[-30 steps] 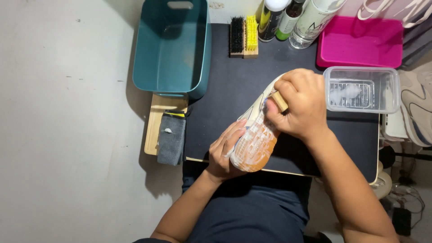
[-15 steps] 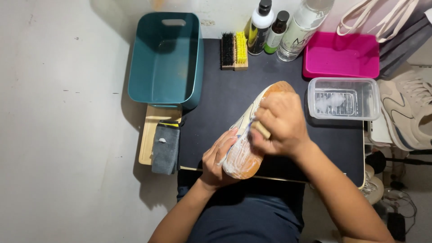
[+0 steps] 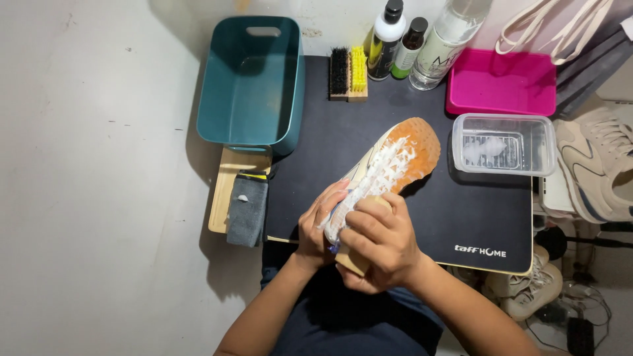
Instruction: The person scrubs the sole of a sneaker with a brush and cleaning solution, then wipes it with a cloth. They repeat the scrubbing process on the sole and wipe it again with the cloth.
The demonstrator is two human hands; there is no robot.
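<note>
Off the left edge of the surface (image 3: 422,217), a grey cloth (image 3: 247,211) lies on a wooden board (image 3: 224,191), with a teal plastic tub (image 3: 254,82) behind it at the far left corner. Near the front edge, the left hand (image 3: 316,227) is clamped around the heel end of a sneaker (image 3: 389,165), held sole-up and tilted, its orange toe pointing toward the far right. The sole is streaked with white foam, so it likely feels slick; the shoe looks light, with a soft upper and a stiffer sole, and the heel and midfoot sides seem the surest places to grip. The right hand (image 3: 379,240) is closed on a wooden-backed brush (image 3: 353,260) pressed against the sole. Further right sits a clear plastic container (image 3: 504,145) of foamy water.
</note>
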